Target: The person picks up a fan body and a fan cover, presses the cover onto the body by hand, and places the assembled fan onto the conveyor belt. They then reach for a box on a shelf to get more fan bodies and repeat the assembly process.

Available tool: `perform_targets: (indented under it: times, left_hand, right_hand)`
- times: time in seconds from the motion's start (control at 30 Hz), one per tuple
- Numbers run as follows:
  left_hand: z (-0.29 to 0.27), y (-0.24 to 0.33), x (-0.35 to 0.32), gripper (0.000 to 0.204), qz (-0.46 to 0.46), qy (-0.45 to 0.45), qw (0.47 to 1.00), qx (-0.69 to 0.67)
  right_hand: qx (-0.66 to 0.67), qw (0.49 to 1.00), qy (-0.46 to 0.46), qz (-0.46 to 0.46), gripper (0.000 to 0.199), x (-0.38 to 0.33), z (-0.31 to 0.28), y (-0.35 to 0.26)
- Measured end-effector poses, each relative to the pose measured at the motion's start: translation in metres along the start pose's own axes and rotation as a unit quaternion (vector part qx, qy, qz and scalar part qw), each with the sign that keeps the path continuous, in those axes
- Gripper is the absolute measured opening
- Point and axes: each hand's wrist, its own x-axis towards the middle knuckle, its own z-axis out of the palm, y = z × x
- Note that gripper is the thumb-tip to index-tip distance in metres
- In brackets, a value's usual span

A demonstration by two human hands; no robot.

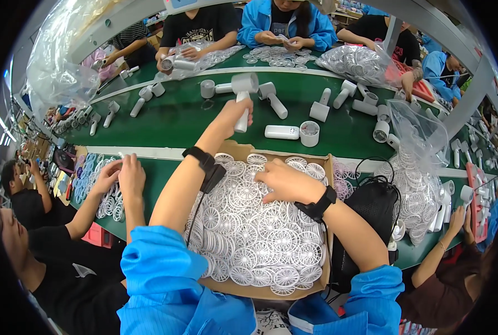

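Note:
My left hand (230,118) is wrapped round the handle of a white handheld fan (244,84), raised above the green conveyor belt. The fan's round head is uppermost and slightly blurred. Below it, a cardboard box (328,273) holds a deep pile of white round fan grilles (254,223) with spokes. Over the upper right of this pile is my right hand (287,181), its thumb and fingers apart and touching the grilles. I see nothing gripped in it. Both wrists wear black straps with small devices.
Several white fan bodies (282,132) lie scattered along the green belt (193,120). Right of the box are a black bag (369,215) and a clear plastic bag of grilles (413,190). A co-worker's hands (120,173) are at the left; other people sit across the belt.

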Motion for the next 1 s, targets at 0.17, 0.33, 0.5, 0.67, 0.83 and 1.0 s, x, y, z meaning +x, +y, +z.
perform_targets:
  times: [0.17, 0.33, 0.5, 0.67, 0.83, 1.0]
  left_hand:
    - [0.035, 0.032, -0.084, 0.029, 0.050, 0.029, 0.993, -0.098]
    - [0.031, -0.001, -0.110, 0.052, 0.120, 0.058, 0.982, -0.135]
    - [0.021, -0.018, -0.102, 0.074, 0.129, 0.084, 0.980, -0.124]
    - [0.033, -0.016, -0.094, 0.077, 0.132, 0.058, 0.980, -0.134]
    - [0.029, -0.022, -0.092, 0.072, 0.139, 0.103, 0.979, -0.111]
    - [0.030, -0.022, -0.089, 0.055, 0.137, 0.106, 0.979, -0.107]
  right_hand:
    - [-0.014, 0.999, 0.036, 0.033, 0.043, -0.004, -0.017, 0.000]
    - [0.146, 0.972, 0.108, 0.150, 0.028, 0.008, -0.034, 0.002]
    - [0.169, 0.916, 0.254, 0.262, 0.034, 0.004, -0.056, 0.051]
    - [-0.096, 0.943, 0.121, 0.296, 0.074, 0.006, -0.042, 0.127]
    - [-0.106, 0.951, 0.081, 0.279, 0.038, 0.034, -0.034, 0.129]
    - [-0.108, 0.925, 0.257, 0.257, 0.034, -0.007, -0.087, 0.069]
